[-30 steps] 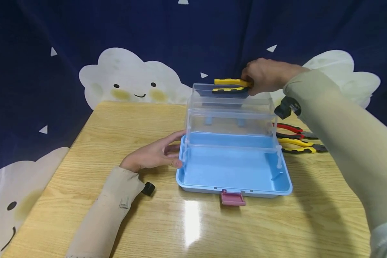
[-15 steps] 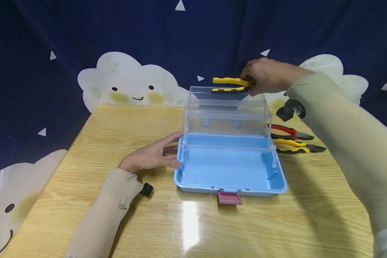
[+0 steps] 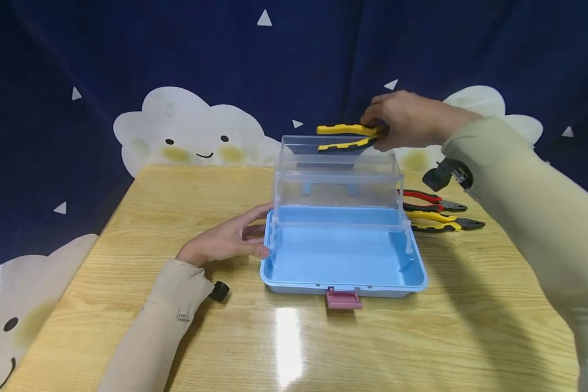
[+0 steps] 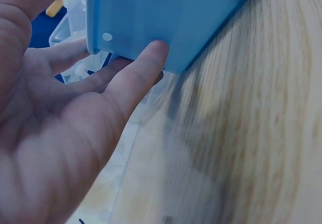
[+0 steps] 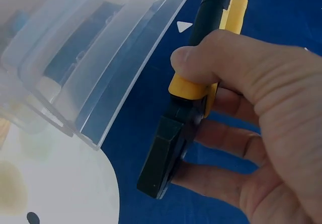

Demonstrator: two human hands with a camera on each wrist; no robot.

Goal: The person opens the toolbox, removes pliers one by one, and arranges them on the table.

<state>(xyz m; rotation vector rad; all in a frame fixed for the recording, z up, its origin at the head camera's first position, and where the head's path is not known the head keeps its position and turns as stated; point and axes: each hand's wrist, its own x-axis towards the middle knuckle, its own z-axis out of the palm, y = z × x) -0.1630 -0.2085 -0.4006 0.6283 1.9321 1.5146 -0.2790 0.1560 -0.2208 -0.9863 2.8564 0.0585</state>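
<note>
In the head view my right hand (image 3: 404,121) holds pliers with yellow-and-black handles (image 3: 345,129) above the back of the toolbox. The right wrist view shows thumb and fingers pinching the pliers near the pivot, their dark head (image 5: 161,156) slanting down beside the clear trays (image 5: 95,68). The toolbox (image 3: 340,261) has a light blue base, a pink latch (image 3: 343,299) and raised transparent trays (image 3: 340,188). My left hand (image 3: 225,237) lies at its left side, thumb at the rim; in the left wrist view a straight finger (image 4: 146,63) touches the blue side wall.
To the right of the toolbox lie pliers with red-and-black handles (image 3: 423,197) and another yellow-and-black pair (image 3: 438,220), partly behind the clear trays. A wooden table (image 3: 201,337) carries everything. A dark blue curtain (image 3: 215,49) with white clouds hangs behind it.
The head view has shifted slightly, so the toolbox and lying pliers sit a little further left in it. The right hand keeps the pliers over the trays; the left hand stays at the box.
</note>
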